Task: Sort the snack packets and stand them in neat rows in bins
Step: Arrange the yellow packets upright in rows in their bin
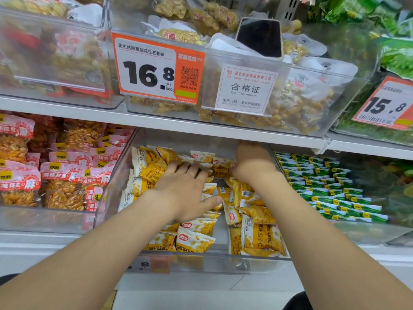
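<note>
Head view: shop shelf (pixel 201 129) of clear bins (pixel 201 264)

One wide-angle head-worn view, looking forward and down, close before the middle shelf bin (pixel 212 257)

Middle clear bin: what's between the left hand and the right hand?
Head view: yellow-and-white snack packets fill the stretch between the left hand and the right hand, several on edge and crowded together. Nothing else shows there.
</note>
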Available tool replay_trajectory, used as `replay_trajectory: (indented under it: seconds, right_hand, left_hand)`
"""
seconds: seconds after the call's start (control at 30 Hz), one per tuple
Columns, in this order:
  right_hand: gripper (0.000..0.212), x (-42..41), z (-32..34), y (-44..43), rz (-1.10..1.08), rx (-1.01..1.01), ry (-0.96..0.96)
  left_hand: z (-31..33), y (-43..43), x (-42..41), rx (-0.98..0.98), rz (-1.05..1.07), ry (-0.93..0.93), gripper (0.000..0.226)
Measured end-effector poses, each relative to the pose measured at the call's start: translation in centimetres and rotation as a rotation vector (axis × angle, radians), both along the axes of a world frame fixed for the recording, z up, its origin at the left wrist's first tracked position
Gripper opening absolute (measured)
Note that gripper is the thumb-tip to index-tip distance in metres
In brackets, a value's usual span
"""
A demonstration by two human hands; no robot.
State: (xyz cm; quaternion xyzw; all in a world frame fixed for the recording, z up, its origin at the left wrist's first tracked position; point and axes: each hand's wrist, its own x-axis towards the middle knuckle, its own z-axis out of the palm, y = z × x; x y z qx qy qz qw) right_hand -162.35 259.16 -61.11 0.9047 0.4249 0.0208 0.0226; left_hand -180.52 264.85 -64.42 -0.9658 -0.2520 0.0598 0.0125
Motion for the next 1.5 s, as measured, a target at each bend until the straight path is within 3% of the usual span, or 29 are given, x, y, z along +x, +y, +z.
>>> replay_trajectory:
  seconds: [0.2,0.3,0.4,0.53,0.63,0.77,0.87,0.97,1.07,1.2,1.33,1.5]
  right_hand:
    - [0.009,-1.2,1.4,-3.6,0.042,0.176,-0.032]
    - [0.007,-1.5,1.6,-5.5,0.095,0.337,0.002]
    - [0.009,-2.3,1.8,-7.0,0.124,0.348,0.034]
    - [0.01,-3.5,2.1,-9.0,0.178,0.465,0.042]
    - [0.015,-5.7,2.0,-9.8,0.24,0.644,0.228]
    - [0.008,-7.0,1.5,-9.3,0.245,0.733,0.714]
    - [0.009,-5.6,1.3,-9.1,0.206,0.727,0.608]
    - [0.043,-4.2,0.8,-8.5,0.177,0.507,0.289]
    - [0.048,-4.3,0.5,-6.7,0.237,0.232,0.121]
    - [0.035,-3.1,-0.6,-3.7,0.277,0.07,0.131]
    - [0.04,-1.2,-1.8,-2.0,0.279,-0.139,0.225]
    - [0.041,-0.4,-2.1,-1.1,0.309,-0.248,0.277]
  left_hand:
    - [0.4,0.1,-0.3,-0.013,-0.032,-0.051,0.088]
    - [1.0,-0.1,-0.5,-0.056,-0.06,-0.156,0.07]
    - [1.7,-0.8,-0.7,-0.192,-0.091,-0.31,0.061]
    - [2.2,-2.4,-1.4,-0.448,-0.088,-0.471,0.094]
    - [2.6,-3.2,-1.9,-0.571,-0.072,-0.603,0.111]
    - [3.2,-2.6,-3.2,-0.446,-0.086,-0.676,0.071]
    - [3.8,-2.4,-4.8,-0.22,0.02,-0.588,0.061]
    - [3.9,-2.4,-5.5,0.164,0.204,-0.458,0.054]
    - [3.0,-2.2,-5.1,0.326,0.274,-0.348,0.063]
    - [2.4,-2.2,-4.0,0.386,0.068,-0.291,0.086]
    - [2.4,-2.3,-3.4,0.368,0.072,-0.115,0.036]
    - [2.5,-2.1,-3.1,0.396,0.244,0.123,0.064]
